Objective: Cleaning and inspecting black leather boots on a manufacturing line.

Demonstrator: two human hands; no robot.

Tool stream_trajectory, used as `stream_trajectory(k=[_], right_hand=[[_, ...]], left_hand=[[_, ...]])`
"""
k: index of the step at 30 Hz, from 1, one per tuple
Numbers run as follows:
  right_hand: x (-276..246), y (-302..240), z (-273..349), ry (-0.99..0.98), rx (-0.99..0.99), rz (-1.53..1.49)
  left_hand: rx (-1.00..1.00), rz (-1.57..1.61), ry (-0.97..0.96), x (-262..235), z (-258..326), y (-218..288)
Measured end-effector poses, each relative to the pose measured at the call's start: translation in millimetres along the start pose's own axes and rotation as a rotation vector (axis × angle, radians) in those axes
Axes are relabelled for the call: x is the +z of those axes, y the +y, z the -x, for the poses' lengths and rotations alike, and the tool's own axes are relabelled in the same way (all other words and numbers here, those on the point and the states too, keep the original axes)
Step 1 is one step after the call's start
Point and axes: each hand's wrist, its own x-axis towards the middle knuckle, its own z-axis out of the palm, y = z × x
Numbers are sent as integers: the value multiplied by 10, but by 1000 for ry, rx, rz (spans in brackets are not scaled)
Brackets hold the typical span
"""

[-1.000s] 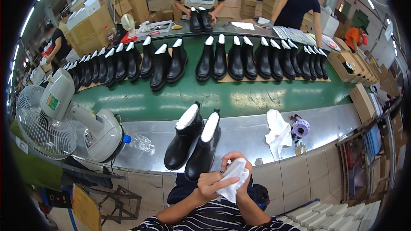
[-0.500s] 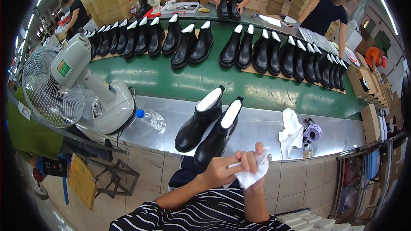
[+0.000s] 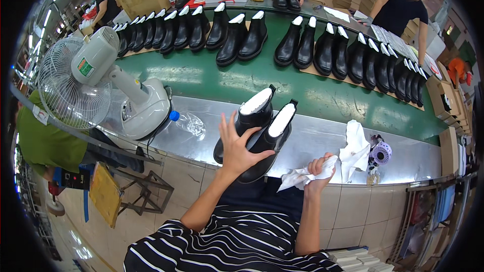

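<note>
Two black ankle boots stuffed with white paper stand side by side on the metal ledge in front of me, the left boot (image 3: 255, 112) and the right boot (image 3: 279, 136). My left hand (image 3: 238, 147) is spread open over their front parts, fingers apart and holding nothing; whether it touches the leather I cannot tell. It hides part of both boots. Farther right, my right hand (image 3: 321, 170) is closed around a crumpled white cloth (image 3: 298, 178), whose loose end hangs to the left, near the ledge's front edge.
Rows of black boots (image 3: 232, 40) line the green conveyor belt (image 3: 222, 84) beyond the ledge. A grey fan (image 3: 136, 95) and a clear bottle (image 3: 190, 125) stand left. To the right lie another white cloth (image 3: 355, 146) and a small purple fan (image 3: 381, 153). Co-workers are across the belt.
My hands were together at the cloth and have parted. The left hand let go and moved up-left over the boots, fingers spread; the right moved right with the cloth.
</note>
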Motion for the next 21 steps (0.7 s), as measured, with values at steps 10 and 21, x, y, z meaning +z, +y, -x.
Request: stream_trajectory(k=[10, 21], right_hand=[[-111, 365, 5, -12, -57, 267], [-118, 374, 16, -12, -77, 457]], left_hand=[[-21, -46, 38, 301, -156, 255], [-97, -4, 146, 350, -239, 112]])
